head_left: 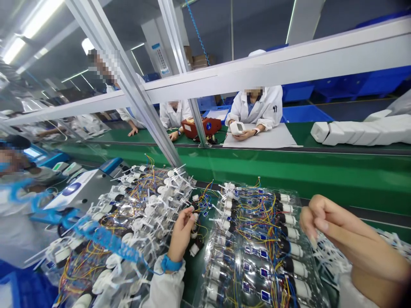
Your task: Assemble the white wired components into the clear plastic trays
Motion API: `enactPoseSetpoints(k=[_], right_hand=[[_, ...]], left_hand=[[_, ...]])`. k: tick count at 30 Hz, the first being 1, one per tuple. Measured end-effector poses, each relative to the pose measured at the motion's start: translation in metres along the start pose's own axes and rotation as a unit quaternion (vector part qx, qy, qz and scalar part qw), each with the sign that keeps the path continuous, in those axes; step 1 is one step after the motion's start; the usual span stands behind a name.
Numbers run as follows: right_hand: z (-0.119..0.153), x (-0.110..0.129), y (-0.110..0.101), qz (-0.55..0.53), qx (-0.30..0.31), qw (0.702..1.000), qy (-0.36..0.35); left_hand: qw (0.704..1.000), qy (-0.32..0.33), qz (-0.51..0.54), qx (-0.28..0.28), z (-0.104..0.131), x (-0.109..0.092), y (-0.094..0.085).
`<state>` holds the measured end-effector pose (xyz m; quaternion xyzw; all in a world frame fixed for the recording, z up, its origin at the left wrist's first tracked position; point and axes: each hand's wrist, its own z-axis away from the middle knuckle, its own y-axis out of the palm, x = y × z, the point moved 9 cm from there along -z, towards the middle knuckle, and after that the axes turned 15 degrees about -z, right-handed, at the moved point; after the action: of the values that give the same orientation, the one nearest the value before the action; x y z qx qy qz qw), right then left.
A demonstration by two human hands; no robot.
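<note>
My left hand (182, 233), with a blue strap at its wrist, has its fingers pinched near small wired parts (194, 231) between two trays; what it holds is too small to make out. My right hand (324, 226) is raised at the right edge of the right clear tray (239, 256), thumb and fingers pressed together, with a small pale thing at the tips. White and black cylinders with coloured wires and small blue boards fill this tray. The left tray (138, 239) carries similar wired parts with white discs and ties.
White ties (334, 256) lie under my right hand. A blue coiled cord (105, 241) crosses the left tray. A metal frame (167, 154) stands ahead. Across the green conveyor (257, 167), a person (257, 107) holds a white device. A grey machine (75, 188) is at left.
</note>
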<state>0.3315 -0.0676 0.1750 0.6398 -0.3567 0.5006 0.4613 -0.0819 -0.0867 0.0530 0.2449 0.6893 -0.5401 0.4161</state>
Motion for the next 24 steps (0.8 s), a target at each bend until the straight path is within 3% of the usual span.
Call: enactPoseSetpoints(k=[3,7,10,13,19,24], right_hand=[[0.001,-0.003,0.012,-0.021,0.083,0.996,0.012],[0.000,-0.004,0.015,-0.027,0.089,0.996,0.015],[-0.002,0.000,0.021,-0.025,0.097,0.995,0.009],[-0.003,0.004,0.025,-0.024,0.098,0.995,0.003],[-0.002,0.004,0.025,-0.034,0.109,0.993,-0.002],[-0.004,0.001,0.025,-0.035,0.120,0.992,0.000]], left_hand=[[0.978,0.072,-0.195,0.024,0.000,-0.017,0.005],[0.943,0.134,-0.303,0.013,0.000,-0.047,0.008],[0.935,0.185,-0.301,0.020,-0.009,-0.076,0.015],[0.940,0.188,-0.282,0.024,-0.032,-0.093,0.019],[0.943,0.183,-0.264,0.091,-0.095,-0.101,0.040],[0.954,0.171,-0.204,0.140,-0.128,-0.103,0.063]])
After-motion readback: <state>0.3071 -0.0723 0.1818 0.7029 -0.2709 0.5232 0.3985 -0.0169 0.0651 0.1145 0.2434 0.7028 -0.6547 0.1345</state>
